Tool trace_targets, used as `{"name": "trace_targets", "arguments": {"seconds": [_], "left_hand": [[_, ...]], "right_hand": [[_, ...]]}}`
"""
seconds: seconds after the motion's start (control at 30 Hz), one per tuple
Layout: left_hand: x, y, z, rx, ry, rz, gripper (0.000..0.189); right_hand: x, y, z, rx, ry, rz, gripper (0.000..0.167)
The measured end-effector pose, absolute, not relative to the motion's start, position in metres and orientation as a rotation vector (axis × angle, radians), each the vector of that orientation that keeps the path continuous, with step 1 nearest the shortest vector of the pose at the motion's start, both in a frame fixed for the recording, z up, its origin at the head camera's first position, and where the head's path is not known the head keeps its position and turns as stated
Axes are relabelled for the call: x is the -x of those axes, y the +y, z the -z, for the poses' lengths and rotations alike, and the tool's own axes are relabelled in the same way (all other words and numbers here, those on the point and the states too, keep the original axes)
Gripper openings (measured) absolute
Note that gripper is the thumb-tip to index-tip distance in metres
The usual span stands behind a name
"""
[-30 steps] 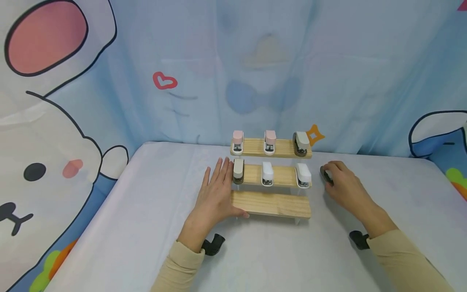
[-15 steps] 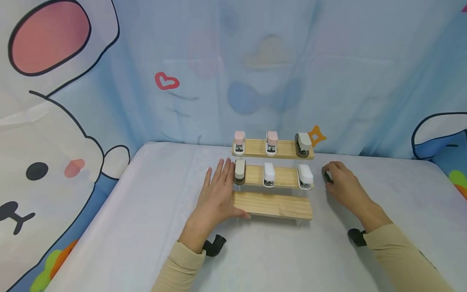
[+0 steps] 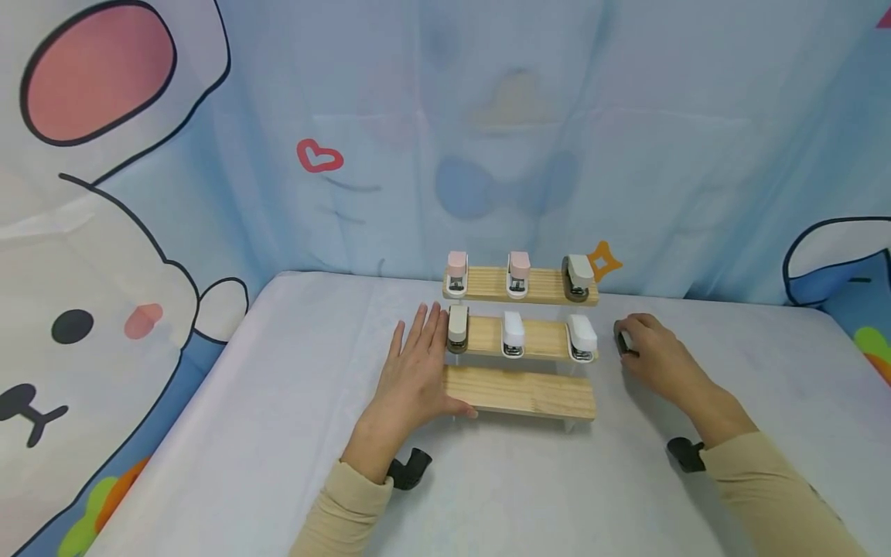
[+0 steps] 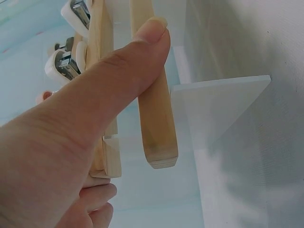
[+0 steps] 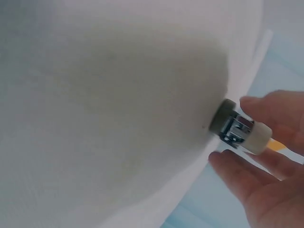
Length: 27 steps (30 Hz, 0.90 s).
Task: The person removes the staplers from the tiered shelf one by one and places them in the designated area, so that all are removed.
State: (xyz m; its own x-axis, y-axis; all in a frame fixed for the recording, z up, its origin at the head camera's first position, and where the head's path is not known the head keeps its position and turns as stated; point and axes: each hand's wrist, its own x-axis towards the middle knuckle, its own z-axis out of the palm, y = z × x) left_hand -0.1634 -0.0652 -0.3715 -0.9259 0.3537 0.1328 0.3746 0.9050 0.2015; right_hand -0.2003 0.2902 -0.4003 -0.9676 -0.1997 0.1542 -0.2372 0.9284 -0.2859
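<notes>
On the left, my left hand [image 3: 412, 379] lies along the side of a three-tier wooden display rack [image 3: 525, 391], fingers straight. Its thumb [image 4: 111, 76] presses on the front edge of the lowest plank [image 4: 159, 128]. To the right of the rack, my right hand [image 3: 657, 360] pinches a small stapler [image 5: 237, 126] between thumb and fingers. This stapler has a dark grey base, a pale top and a metal middle, and is down at the white cloth. In the head view the hand covers most of it.
The middle tier bears a grey-beige stapler [image 3: 457, 325] and two white staplers [image 3: 513, 331]. On the top tier stand two pink staplers [image 3: 518, 267] and a grey one [image 3: 578, 275]. Clear supports [image 4: 218, 99] carry the planks. A printed blue curtain [image 3: 390, 201] hangs behind the table.
The whole head view has shifted slightly. Both hands, the rack and the staplers keep their places.
</notes>
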Motion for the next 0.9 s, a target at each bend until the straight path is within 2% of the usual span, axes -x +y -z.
{"name": "trace_targets", "arguments": {"seconds": [0.23,0.43,0.9], "left_hand": [[0.164,-0.065,0.372,0.571,-2.982,0.343,0.145],[0.165,-0.066,0.373,0.574,-2.971,0.343,0.145],[0.164,-0.066,0.373,0.570,-2.970,0.351,0.145]], "right_hand": [[0.194,0.288,0.384,-0.327,-2.968,-0.454,0.052],[0.181,0.284,0.366,-0.418,-2.743,-0.522,0.046],[0.145,0.249,0.340,-0.446,-2.534,-0.573,0.051]]}}
